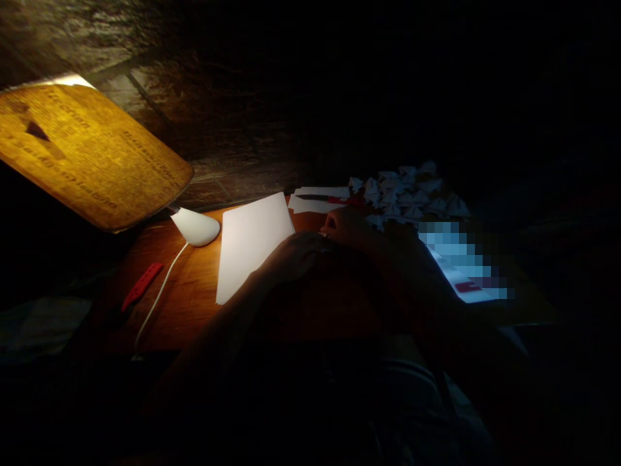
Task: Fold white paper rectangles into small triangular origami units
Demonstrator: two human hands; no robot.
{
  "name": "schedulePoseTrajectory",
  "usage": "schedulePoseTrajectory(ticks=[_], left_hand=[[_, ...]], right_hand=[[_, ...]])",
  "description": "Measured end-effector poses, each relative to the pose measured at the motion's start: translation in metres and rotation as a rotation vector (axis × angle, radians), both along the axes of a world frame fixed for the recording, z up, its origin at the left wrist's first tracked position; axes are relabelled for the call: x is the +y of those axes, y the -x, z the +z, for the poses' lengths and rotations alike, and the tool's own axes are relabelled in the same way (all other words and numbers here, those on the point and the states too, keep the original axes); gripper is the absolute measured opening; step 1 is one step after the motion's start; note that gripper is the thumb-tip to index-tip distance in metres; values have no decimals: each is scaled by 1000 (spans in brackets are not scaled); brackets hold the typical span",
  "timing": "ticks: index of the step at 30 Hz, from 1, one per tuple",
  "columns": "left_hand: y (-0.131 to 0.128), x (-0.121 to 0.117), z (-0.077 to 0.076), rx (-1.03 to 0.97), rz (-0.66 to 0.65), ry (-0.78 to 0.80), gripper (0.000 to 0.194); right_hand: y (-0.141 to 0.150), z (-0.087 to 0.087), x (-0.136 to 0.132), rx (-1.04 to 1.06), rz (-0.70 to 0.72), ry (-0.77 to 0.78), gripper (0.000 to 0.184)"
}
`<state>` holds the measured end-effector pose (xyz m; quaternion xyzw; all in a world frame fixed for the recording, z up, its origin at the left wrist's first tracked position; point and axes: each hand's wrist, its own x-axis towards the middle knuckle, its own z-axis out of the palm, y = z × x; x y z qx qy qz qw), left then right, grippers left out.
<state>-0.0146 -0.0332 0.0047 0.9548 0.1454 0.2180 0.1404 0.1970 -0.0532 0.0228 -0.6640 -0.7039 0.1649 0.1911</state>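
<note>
My left hand (301,250) reaches over the wooden table beside a stack of white paper sheets (256,243). Its fingers are bent and come together with those of my right hand (348,228), which is curled closed. Between the fingertips of both hands shows a small piece of white paper (325,236), mostly hidden by the fingers and the dark. Just beyond the hands lie smaller white paper pieces (315,206), with a knife (334,199) with a dark blade and red handle on them. Several folded white paper shapes (407,193) are heaped behind my right hand.
A lamp with a yellow printed shade (92,155) and white base (198,228) lights the table's left side; its white cord (160,298) runs to the front edge. A red object (141,285) lies near the cord. At the right, a lit screen (458,272) glows, partly pixelated.
</note>
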Motion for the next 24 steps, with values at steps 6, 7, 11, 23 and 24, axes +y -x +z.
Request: schedulePoseTrajectory(ticks=[6,7,11,23,24], left_hand=[[-2,-3,5,3,-10,12,38],[-2,-3,5,6,-14,14,39],[-1,-3,4,23,-6,8,37],[1,-1,5,39,-17,-5,35],[1,-1,4,35,-18,-1,36]], right_hand=[[1,-2,1,-24,-5,-13,14],[1,-2,1,-31,1,-20,13],[2,0,0,-50,3,-26,14],[5,3,0,-36,-25,6,13],[4,2,0,-29,-25,9,13]])
